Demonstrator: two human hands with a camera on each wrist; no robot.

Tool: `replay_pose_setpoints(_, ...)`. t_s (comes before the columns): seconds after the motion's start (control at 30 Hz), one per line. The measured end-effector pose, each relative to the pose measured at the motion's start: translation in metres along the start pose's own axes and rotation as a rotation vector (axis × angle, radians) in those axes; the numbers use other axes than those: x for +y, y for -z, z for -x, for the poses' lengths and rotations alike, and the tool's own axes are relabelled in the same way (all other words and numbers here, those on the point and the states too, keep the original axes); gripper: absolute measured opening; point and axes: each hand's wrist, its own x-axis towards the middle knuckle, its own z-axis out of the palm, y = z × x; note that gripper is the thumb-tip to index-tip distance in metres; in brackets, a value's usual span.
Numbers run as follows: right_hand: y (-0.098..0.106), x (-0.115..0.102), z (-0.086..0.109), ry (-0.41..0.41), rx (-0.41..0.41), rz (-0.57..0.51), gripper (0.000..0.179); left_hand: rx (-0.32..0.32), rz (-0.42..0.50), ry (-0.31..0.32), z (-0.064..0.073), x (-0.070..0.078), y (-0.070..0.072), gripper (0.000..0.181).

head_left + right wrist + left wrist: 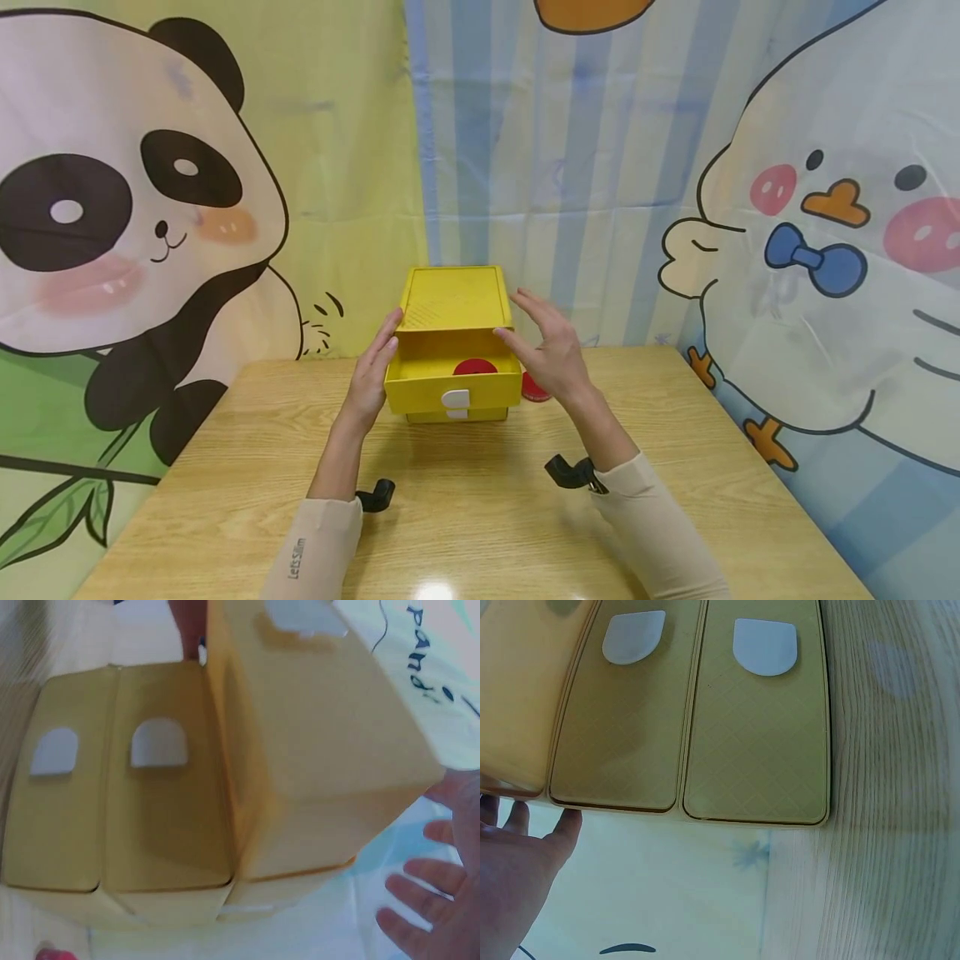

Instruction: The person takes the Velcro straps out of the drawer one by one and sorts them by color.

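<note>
A yellow drawer box stands on the table, its top drawer pulled out toward me. Inside that drawer shows part of a red, rounded thing. White tabs mark the drawer fronts; two lower drawers are closed in the left wrist view. My left hand rests along the box's left side, fingers extended, fingertips at its edge. On the other side, my right hand is spread beside the box, thumb at the upper right edge of the open drawer. Neither hand curls round anything.
A red, flat-looking thing lies on the table right of the box, partly behind my right hand. The wooden table ends at a printed cloth backdrop with cartoon animals. Black wrist mounts jut from both sleeves.
</note>
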Motion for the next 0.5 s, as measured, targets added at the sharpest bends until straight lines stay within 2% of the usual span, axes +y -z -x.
replay_pose_setpoints(0.2, 0.002, -0.018, -0.002, 0.097, -0.061, -0.047, 0.060, 0.005, 0.002, 0.002, 0.001, 0.002, -0.001, 0.054)
replay_pose_setpoints(0.5, -0.001, -0.022, -0.001, 0.133, -0.098, -0.024, 0.060, 0.004, -0.001, 0.003, 0.001, 0.002, -0.001, 0.054)
